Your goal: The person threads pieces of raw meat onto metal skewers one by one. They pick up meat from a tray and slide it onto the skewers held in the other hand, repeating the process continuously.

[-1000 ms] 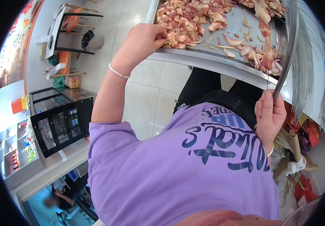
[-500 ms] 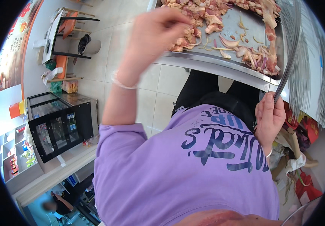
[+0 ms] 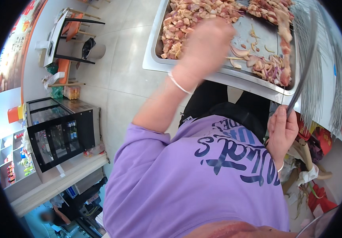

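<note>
At the far left of the metal tray (image 3: 154,44), the big heap of raw meat chunks (image 3: 176,32) spread away from me along that end, and my left hand (image 3: 210,47) was over its near right portion, hiding some of it. That hand was blurred, so I cannot tell whether its fingers were apart, together or pinching a piece, nor whether they touched the meat. Just to its right, a stretch of tray with a few scattered scraps separated it from the threaded meat (image 3: 284,39), with the purple-edged onion slices (image 3: 267,68) lying along the near side, up against that strip. The threaded meat lay along the tray's right end, its long axis pointing away from my body, almost square to the tray's near rim, its lowest piece toward me. A thin bare length of metal came out below it, over the rim, and seemed to run to the fingertips of my right hand (image 3: 284,129), which was the nearer of the two to it. My right hand was clamped on a bundle of skewers (image 3: 305,73) that slanted up and away, right of the meat. Farther right, more loose skewers (image 3: 307,112) lay fanned over the edge of the white counter (image 3: 324,104).
</note>
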`<action>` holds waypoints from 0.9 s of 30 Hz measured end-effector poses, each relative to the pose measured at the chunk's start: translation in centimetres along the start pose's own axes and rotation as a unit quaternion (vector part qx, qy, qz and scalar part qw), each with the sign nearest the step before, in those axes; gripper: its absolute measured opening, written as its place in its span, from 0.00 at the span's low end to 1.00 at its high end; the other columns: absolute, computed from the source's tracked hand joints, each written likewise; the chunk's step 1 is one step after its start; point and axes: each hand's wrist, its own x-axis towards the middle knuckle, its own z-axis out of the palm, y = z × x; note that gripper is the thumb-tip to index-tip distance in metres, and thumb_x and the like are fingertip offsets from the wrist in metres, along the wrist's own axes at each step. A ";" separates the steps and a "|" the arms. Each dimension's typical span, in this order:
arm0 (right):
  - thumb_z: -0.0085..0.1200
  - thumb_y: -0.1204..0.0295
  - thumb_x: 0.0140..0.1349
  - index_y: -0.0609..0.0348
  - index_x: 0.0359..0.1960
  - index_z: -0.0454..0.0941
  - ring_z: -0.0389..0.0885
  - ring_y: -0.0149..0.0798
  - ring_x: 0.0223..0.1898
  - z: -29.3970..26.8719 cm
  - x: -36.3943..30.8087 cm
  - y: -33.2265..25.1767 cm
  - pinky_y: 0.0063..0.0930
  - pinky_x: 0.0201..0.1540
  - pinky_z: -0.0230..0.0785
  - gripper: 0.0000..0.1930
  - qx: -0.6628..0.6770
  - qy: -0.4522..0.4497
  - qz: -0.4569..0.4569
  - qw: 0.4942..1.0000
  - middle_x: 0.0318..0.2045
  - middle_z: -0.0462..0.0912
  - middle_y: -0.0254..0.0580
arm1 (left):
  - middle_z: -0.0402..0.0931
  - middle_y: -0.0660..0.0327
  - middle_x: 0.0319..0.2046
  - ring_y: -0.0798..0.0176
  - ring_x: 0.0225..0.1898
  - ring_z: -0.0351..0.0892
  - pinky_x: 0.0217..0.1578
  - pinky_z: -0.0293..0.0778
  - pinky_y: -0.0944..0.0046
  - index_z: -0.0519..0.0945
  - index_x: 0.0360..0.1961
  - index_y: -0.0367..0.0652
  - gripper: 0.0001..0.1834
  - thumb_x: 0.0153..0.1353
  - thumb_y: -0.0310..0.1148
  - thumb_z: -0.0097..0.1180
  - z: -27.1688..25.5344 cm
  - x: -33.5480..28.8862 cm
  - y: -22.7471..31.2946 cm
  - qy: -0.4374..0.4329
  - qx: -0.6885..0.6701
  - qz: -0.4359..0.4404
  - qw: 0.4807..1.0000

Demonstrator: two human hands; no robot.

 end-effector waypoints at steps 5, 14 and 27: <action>0.49 0.72 0.72 0.62 0.38 0.72 0.58 0.16 0.19 0.6 0.3 -0.1 0.12 0.20 0.47 0.07 -0.007 -0.035 0.021 0.999 0.21 0.67 0.24 | 0.80 0.52 0.32 0.46 0.36 0.80 0.39 0.76 0.51 0.83 0.31 0.39 0.06 0.54 0.30 0.60 -3.1 -1.3 -6.3 -0.062 0.197 -0.093 0.974; 0.49 0.72 0.72 0.62 0.37 0.73 0.59 0.15 0.19 0.2 0.4 0.0 0.12 0.20 0.48 0.06 -0.026 -0.044 0.015 0.999 0.21 0.66 0.22 | 0.80 0.57 0.29 0.60 0.32 0.80 0.35 0.75 0.61 0.79 0.35 0.37 0.07 0.55 0.27 0.58 -5.1 -2.3 -6.8 -0.127 0.113 -0.134 0.976; 0.50 0.73 0.71 0.63 0.36 0.73 0.59 0.16 0.21 0.9 0.7 0.3 0.12 0.22 0.50 0.06 -0.025 -0.085 0.047 0.995 0.22 0.67 0.23 | 0.81 0.44 0.42 0.55 0.41 0.85 0.45 0.81 0.62 0.69 0.48 0.34 0.09 0.72 0.28 0.45 -10.3 -1.4 -7.3 -0.019 -0.484 -0.246 0.840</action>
